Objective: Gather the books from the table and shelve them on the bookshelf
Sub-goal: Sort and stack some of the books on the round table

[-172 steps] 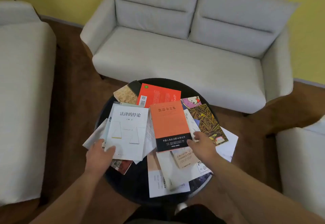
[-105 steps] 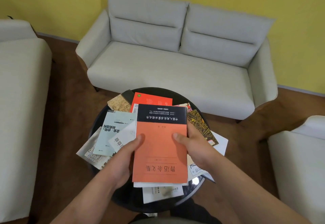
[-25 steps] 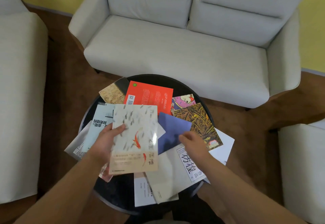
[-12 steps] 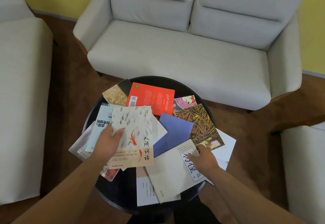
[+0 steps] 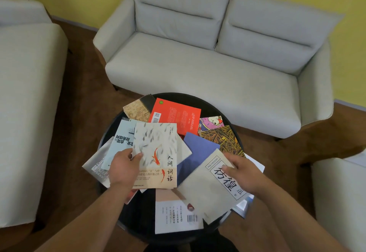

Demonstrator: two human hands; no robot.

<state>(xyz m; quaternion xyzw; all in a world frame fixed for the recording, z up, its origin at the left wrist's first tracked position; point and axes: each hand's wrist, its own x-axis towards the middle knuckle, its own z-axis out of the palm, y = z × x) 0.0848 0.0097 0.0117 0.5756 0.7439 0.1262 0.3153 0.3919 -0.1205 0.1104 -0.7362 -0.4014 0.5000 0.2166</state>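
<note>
The round black tabletop [image 5: 216, 106] is covered with loose books. No bookshelf can be seen from here.

The left hand [image 5: 123, 169] pinches the fish book [image 5: 156, 148], a pale paper cover with little grey fish and one red one. It holds the left edge, at about 9 o'clock on the tabletop. The thumb lies on the cover and the other fingers are tucked under it.

The right hand [image 5: 241, 171] is at 4 o'clock, on the cream book [image 5: 210, 190] with big black letters. Its thumb presses the cover and its fingers curl over the top corner. They seem to have hooked the edge, but the under side is hidden.

Things could go wrong here. The cream book sticks out past the rim at 5 o'clock. It lies partly on the white book [image 5: 174, 217] with a barcode at 6 o'clock and on the plain blue book [image 5: 198, 152] in the middle. If it is dragged and not lifted, it may pull those along, and the white book could tip onto the brown floor [image 5: 83, 97]. The fish book is held by one edge only, so a tilt of the hand may let it slip out.
</note>
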